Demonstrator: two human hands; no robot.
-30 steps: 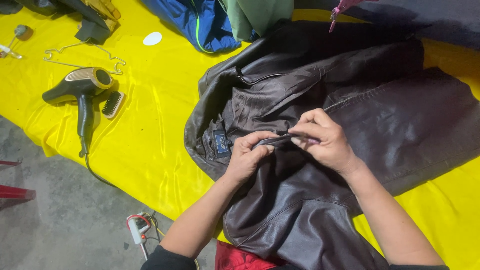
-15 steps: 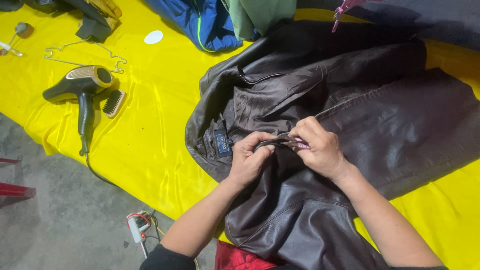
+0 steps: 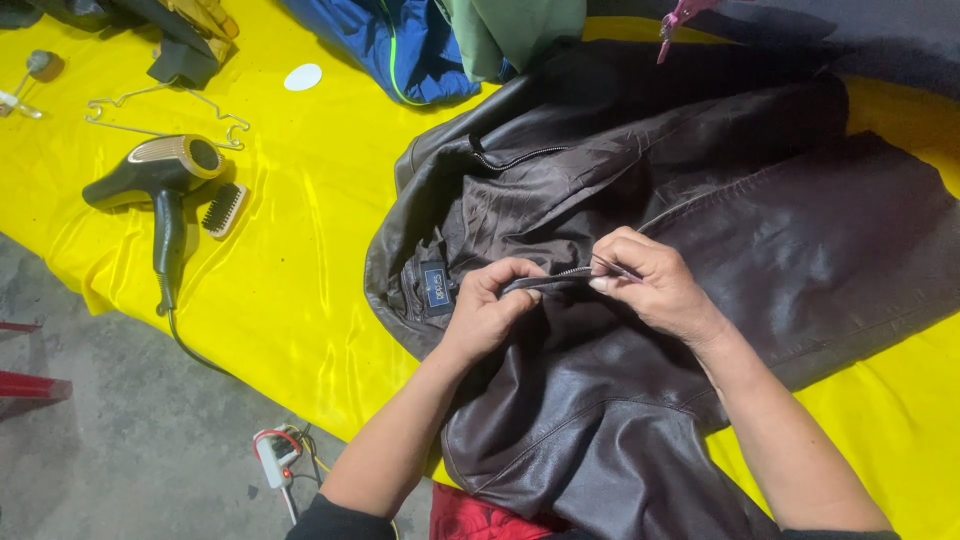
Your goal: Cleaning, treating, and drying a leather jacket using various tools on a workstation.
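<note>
Dark brown glossy leather jacket [image 3: 700, 250]: centre-right of frame, spread flat on yellow satin-covered worktop [image 3: 300, 270] for access. Left hand [image 3: 490, 310] pinches the zipper edge taut; right hand [image 3: 650, 285] grips it close beside. Black-and-gold hairdryer [image 3: 160, 180]: left, set aside.

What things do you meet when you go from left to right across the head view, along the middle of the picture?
Dark green hair dryer → small black brush → left hand → right hand, both hands on the dark brown leather jacket.
</note>
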